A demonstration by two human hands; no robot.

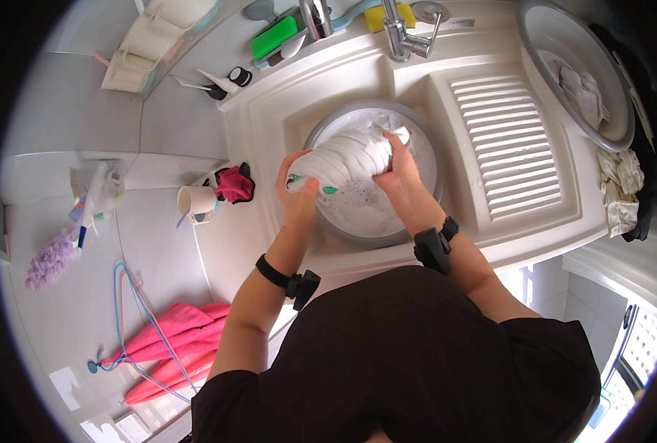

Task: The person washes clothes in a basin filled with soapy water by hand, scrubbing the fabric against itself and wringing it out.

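Showing a white cloth (347,156) gathered into a thick, pleated roll between both hands, above a grey-rimmed basin (438,166) set in the sink (299,111). Running obliquely along its long axis, from the left hand (297,201) at lower left to the right hand (402,177) at upper right. Lying directly between the palms, hence to the right of the left hand and to the left of the right; in contact with both, so nearer to neither. Grasping at the left end, with thumb over the near face and fingers round the outer side, close to the green patches (329,190). Grasping likewise at the right end, with digits spread about the bunched folds, on the side toward the ridged washboard panel (505,140). Impossible to tell how tightly in either case. Visible below and nearer the body: foamy water (365,213) in the basin. Not determinable from this overhead angle: contact between the roll's underside and the suds.
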